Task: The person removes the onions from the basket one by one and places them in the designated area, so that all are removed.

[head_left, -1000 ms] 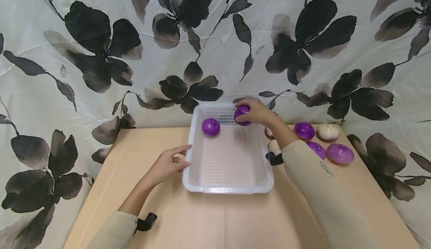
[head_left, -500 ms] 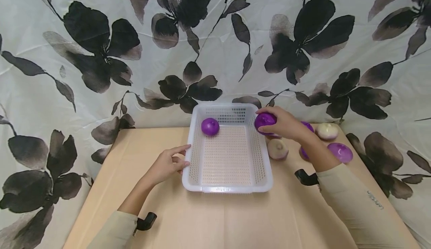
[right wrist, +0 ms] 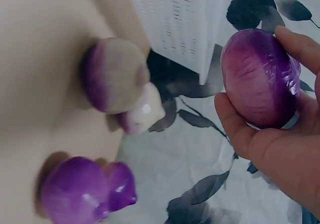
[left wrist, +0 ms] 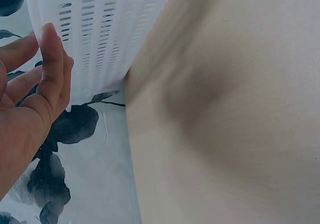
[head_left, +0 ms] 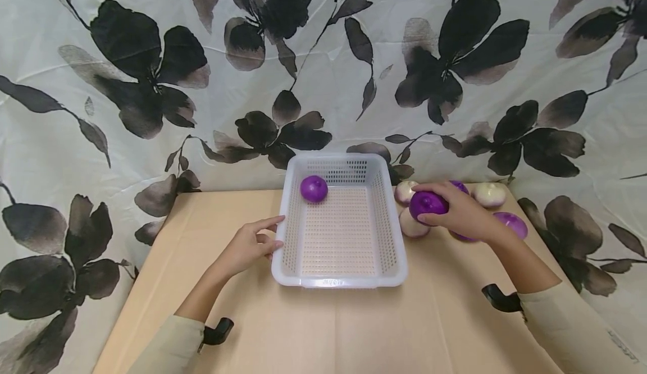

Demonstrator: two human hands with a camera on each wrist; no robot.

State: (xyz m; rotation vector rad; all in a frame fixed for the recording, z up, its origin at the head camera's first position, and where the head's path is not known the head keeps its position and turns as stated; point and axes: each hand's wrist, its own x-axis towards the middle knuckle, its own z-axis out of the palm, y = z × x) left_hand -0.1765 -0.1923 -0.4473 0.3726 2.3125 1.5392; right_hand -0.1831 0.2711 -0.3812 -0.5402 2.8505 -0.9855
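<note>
In the head view, a white perforated plastic basket [head_left: 340, 282] stands mid-table with one purple onion [head_left: 314, 188] at its back left. My left hand [head_left: 249, 249] holds the basket's left rim; the left wrist view shows fingertips [left wrist: 48, 36] at the edge of its slotted wall. To the right of the basket, my right hand [head_left: 462, 212] grips another purple onion [head_left: 427, 205] between thumb and fingers. It is held over two pale, purple-tinged bulbs [right wrist: 120, 76]. Thumb and fingers wrap its sides in the right wrist view, and the palm hides its far end.
Beyond the right hand lie a pale bulb [head_left: 489, 194] and a purple onion [head_left: 513, 225], with more purple ones [right wrist: 75, 191] partly hidden by the hand. A floral cloth [head_left: 343, 71] hangs behind the wooden table [head_left: 323, 334].
My right hand has carried the purple onion rightward from the basket's back right corner, out over the bulbs on the table. The left hand stays at the rim.
</note>
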